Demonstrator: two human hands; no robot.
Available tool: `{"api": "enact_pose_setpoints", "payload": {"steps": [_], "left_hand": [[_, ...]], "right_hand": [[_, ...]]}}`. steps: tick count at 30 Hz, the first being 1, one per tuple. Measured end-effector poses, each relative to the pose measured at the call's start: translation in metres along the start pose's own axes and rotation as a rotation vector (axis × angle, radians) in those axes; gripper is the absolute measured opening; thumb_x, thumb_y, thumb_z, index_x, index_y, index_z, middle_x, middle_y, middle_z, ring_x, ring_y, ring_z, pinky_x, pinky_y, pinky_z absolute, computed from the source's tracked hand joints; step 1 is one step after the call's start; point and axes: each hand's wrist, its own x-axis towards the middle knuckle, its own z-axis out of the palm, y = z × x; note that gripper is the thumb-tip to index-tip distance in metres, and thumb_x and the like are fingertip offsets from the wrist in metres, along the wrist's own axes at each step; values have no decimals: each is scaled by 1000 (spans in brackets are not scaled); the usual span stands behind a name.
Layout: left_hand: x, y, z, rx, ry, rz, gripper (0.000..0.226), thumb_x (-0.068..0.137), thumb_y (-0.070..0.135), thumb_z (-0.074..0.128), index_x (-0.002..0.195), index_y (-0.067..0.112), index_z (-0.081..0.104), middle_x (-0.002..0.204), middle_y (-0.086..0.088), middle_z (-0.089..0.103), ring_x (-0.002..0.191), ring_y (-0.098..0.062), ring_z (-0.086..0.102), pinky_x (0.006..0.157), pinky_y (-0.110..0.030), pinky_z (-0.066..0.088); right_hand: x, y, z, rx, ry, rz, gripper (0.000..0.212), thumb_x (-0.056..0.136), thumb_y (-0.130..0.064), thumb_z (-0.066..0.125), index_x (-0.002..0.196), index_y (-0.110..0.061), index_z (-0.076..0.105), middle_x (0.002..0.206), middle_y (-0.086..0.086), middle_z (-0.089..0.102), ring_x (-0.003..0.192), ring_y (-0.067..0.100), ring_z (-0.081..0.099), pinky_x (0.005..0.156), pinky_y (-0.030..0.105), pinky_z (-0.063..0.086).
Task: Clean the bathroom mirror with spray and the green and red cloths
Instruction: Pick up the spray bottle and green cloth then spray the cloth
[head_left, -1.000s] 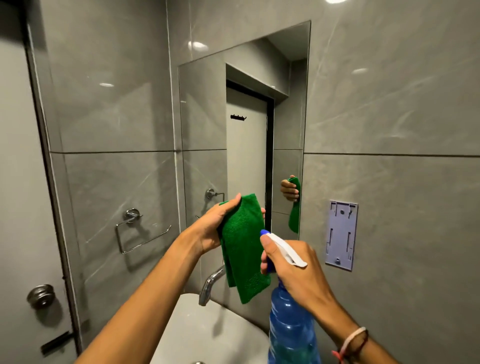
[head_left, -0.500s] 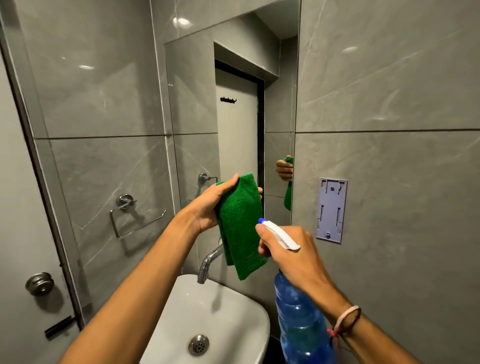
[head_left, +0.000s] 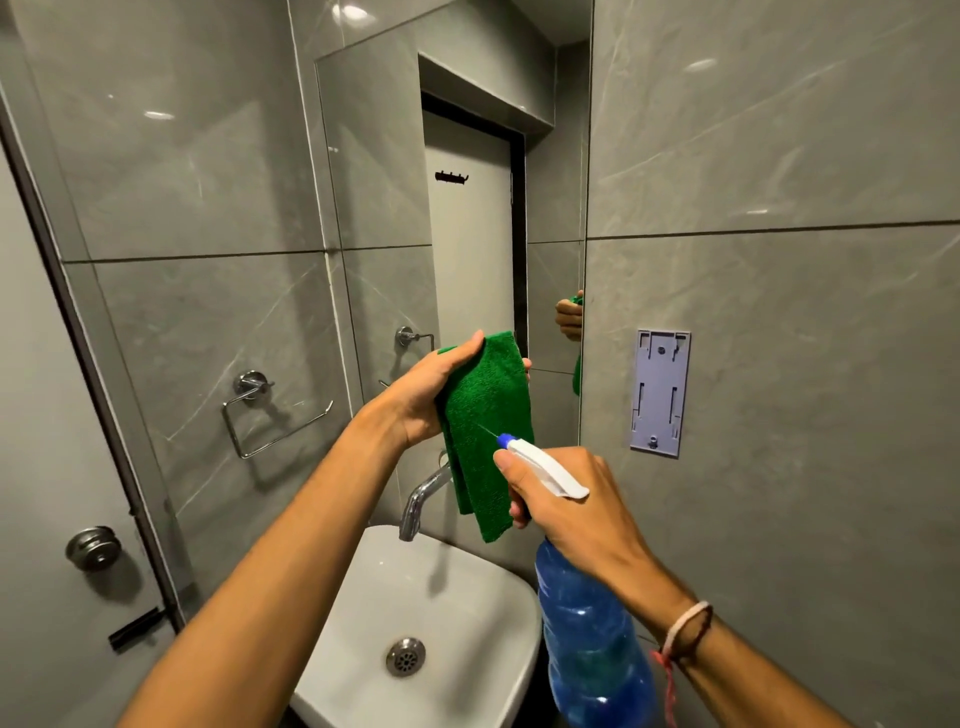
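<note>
My left hand (head_left: 426, 395) holds a folded green cloth (head_left: 485, 431) up in front of the lower part of the wall mirror (head_left: 467, 208); the cloth hangs down over the tap. My right hand (head_left: 571, 499) grips a blue spray bottle (head_left: 592, 634) by its white trigger head, nozzle pointed at the cloth from a few centimetres away, and a thin jet shows between nozzle and cloth. The mirror's right edge reflects my left hand and the cloth. No red cloth is in view.
A white basin (head_left: 467, 613) with a chrome tap (head_left: 421, 499) sits below the mirror. A chrome towel ring (head_left: 260, 410) is on the left wall, a grey wall bracket (head_left: 660, 392) on the right wall, and a door with a knob (head_left: 93, 548) at far left.
The view has tilted down, showing more of the basin. My hands stay together, and a thin spray jet now reaches from the nozzle to the green cloth.
</note>
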Motion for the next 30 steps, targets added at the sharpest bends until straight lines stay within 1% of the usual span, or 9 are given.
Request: {"api": "enact_pose_setpoints", "payload": {"steps": [4, 8, 15, 19, 23, 24, 26, 28, 30], "left_hand": [[-2, 0, -5, -6, 19, 4, 54, 101, 43, 55, 135, 2, 62, 140, -17, 65, 132, -31, 61, 113, -47, 46], [-6, -1, -6, -56, 10, -1, 54, 102, 42, 54, 136, 1, 60, 140, -17, 65, 131, -29, 61, 108, -44, 52], [-5, -15, 4, -100, -33, -35, 53, 102, 41, 54, 135, 0, 62, 141, -18, 64, 132, -29, 60, 111, -44, 49], [1, -34, 12, -100, -49, -72, 51, 101, 42, 55, 130, 1, 67, 140, -18, 65, 133, -30, 59, 116, -47, 44], [6, -67, 28, -66, -39, -132, 49, 102, 43, 53, 124, 3, 72, 138, -16, 67, 129, -28, 63, 112, -45, 48], [8, -78, 33, -79, -30, -151, 50, 102, 43, 51, 125, 2, 70, 137, -17, 67, 124, -26, 65, 109, -42, 52], [10, -103, 41, -116, -14, -187, 53, 103, 42, 48, 129, -1, 67, 136, -18, 67, 114, -23, 71, 100, -37, 57], [14, -132, 52, -168, 3, -238, 56, 104, 41, 46, 133, -3, 62, 137, -19, 66, 109, -22, 74, 92, -35, 61], [16, -161, 61, -193, 42, -261, 56, 104, 40, 47, 136, -4, 59, 138, -19, 65, 106, -22, 74, 88, -35, 63]], "right_hand": [[-9, 1, 2, 3, 10, -25, 51, 96, -47, 63, 64, -9, 71, 63, 14, 72, 56, 22, 69, 57, 32, 57], [-20, 12, 1, -73, 16, -47, 56, 97, -50, 61, 67, -3, 69, 64, 19, 70, 61, 33, 66, 57, 44, 53], [-31, 35, -8, -40, 93, 48, 48, 96, -46, 64, 65, -10, 71, 62, 7, 74, 55, 21, 69, 58, 39, 56], [-36, 50, -20, -25, 143, 94, 42, 95, -46, 66, 68, -15, 75, 68, 0, 77, 60, 15, 72, 63, 37, 58], [-49, 76, -31, -77, 160, 155, 47, 94, -49, 66, 71, -9, 72, 68, 10, 74, 63, 25, 70, 62, 40, 54], [-55, 88, -36, -97, 182, 174, 47, 93, -50, 66, 70, -10, 69, 66, 9, 72, 62, 24, 66, 59, 38, 52], [-68, 112, -46, -129, 216, 191, 39, 94, -47, 67, 69, -19, 59, 60, -3, 63, 55, 11, 56, 52, 21, 43], [-82, 141, -59, -196, 220, 214, 28, 94, -43, 69, 77, -24, 55, 64, -9, 58, 59, 3, 54, 58, 9, 38], [-94, 168, -66, -230, 199, 268, 27, 93, -39, 71, 89, -18, 55, 78, -7, 62, 68, 3, 57, 66, 9, 38]]}}
